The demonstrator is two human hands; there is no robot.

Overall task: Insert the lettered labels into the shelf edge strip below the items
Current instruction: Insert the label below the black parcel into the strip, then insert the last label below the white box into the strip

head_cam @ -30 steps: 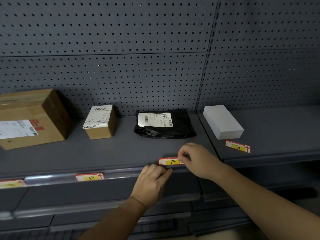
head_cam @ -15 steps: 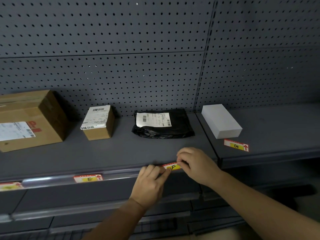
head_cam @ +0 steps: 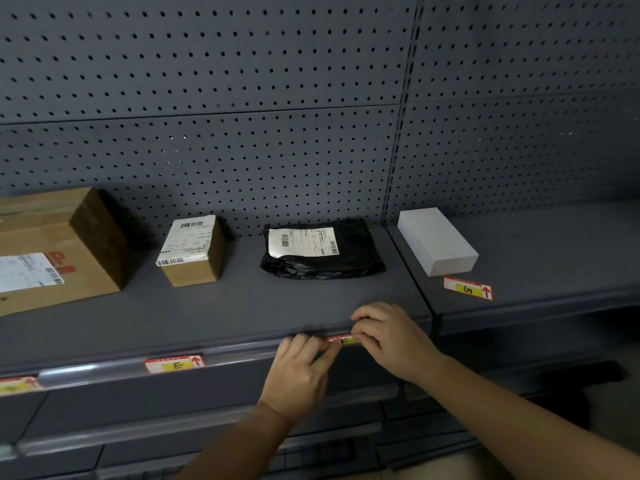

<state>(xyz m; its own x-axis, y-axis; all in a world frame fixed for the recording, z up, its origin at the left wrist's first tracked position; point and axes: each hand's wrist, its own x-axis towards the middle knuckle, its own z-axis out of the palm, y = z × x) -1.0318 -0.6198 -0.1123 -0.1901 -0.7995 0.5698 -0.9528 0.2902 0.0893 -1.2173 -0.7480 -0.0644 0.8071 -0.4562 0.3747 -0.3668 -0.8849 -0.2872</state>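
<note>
F label (head_cam: 343,340): pinched at its right end by the right hand (head_cam: 391,337) and at its left end by the fingertips of the left hand (head_cam: 302,368), set at the shelf edge strip (head_cam: 104,367), directly near of the black parcel (head_cam: 322,249). E label (head_cam: 174,364): seated in the strip, left. G label (head_cam: 468,288): laid flat on the shelf (head_cam: 554,258), just near of the white box (head_cam: 437,245).

Both hands crowd the shelf edge strip (head_cam: 114,367) under the black parcel (head_cam: 322,251), while open shelf (head_cam: 554,258) lies right of the white box (head_cam: 437,245).
</note>
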